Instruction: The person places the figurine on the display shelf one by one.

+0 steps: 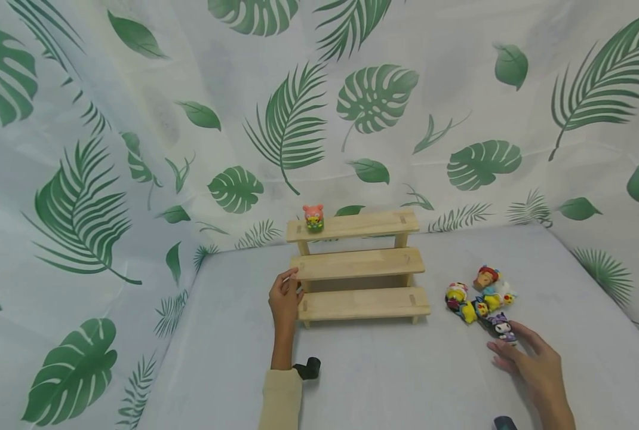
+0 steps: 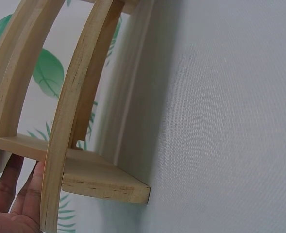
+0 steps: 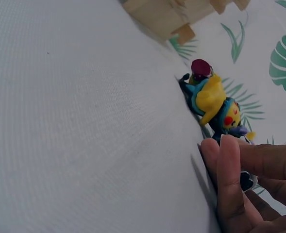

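Observation:
A three-tier wooden display stand point(image 1: 359, 263) stands on the table. My left hand point(image 1: 284, 295) holds its left side near the middle step; in the left wrist view, fingers point(image 2: 8, 187) reach against the side piece between two boards. At the right, my right hand point(image 1: 534, 358) pinches a small black, purple and white figurine point(image 1: 502, 328) between thumb and fingers. In the right wrist view the fingers mostly hide it. Beside it lies a cluster of several colourful figurines point(image 1: 481, 292). A pink-headed figurine point(image 1: 314, 218) stands at the left of the top step.
A white cloth point(image 1: 373, 376) covers the table. Leaf-printed sheets point(image 1: 298, 137) hang behind and at both sides. A black wrist device point(image 1: 310, 368) juts out by the left wrist, and another dark one point(image 1: 504, 423) shows at the bottom edge.

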